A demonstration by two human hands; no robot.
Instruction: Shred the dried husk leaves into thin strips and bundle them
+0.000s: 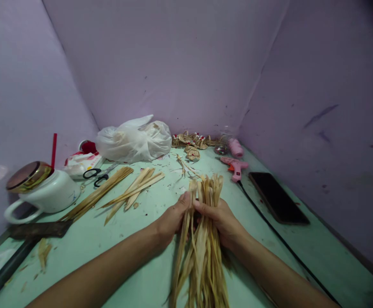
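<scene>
A thick bundle of long, flat, straw-coloured dried leaf strips (pixel 204 256) stands between my hands at the front of the table, its tips up and its length hanging towards me. My left hand (pixel 175 216) pinches a few strips at the bundle's left side, thumb on top. Around the main part my right hand (pixel 221 218) is closed, its thumb laid across the front near the top. The fingers behind the strips are mostly hidden. Just beyond the bundle lie some thin loose strips (pixel 185 167).
On the left are more strips (pixel 141 188), black-handled scissors (pixel 100 176), a white mug (pixel 50 192) with a lid, and a dark handled tool (pixel 39 231). A plastic bag (pixel 135 139) and woven pieces (pixel 193 143) line the back. Rightward lie a pink glue gun (pixel 236 166), its cord, and a phone (pixel 278 197).
</scene>
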